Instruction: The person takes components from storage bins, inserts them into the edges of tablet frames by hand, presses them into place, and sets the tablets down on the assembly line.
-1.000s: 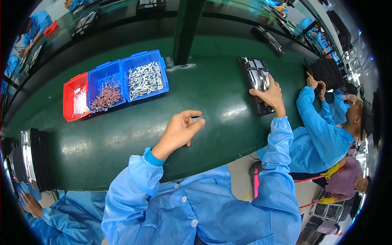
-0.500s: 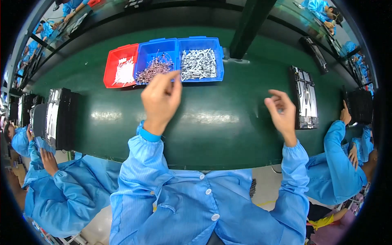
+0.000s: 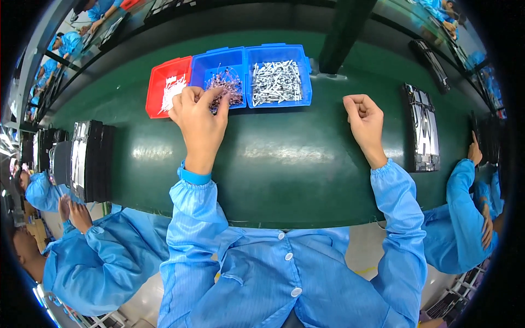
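Observation:
My left hand point(image 3: 199, 123) is at the front edge of the middle blue bin point(image 3: 206, 66), its thumb and index fingertips drawn together beside a tangle of thin reddish-brown wire pieces point(image 3: 232, 90). Whether a piece is between those fingertips is too small to tell. Left of it, a red bin point(image 3: 156, 87) holds slim white sticks point(image 3: 170, 94). The right blue bin point(image 3: 307, 90) contains many short silver-and-white pieces point(image 3: 277, 82). My right hand point(image 3: 365, 123) is curled closed above the green table, apart from everything; what it may hold is hidden.
A flat black-and-silver device point(image 3: 424, 128) lies right of my right hand, with another one point(image 3: 432, 65) farther back. Black units point(image 3: 90, 161) are stacked at the left. A dark post point(image 3: 345, 38) rises behind the bins. Co-workers in blue sit on both sides.
My left hand has shifted left along the bins toward the wire pieces. My right hand's fingers have curled in. The whole view has swung slightly, shifting the bins rightward.

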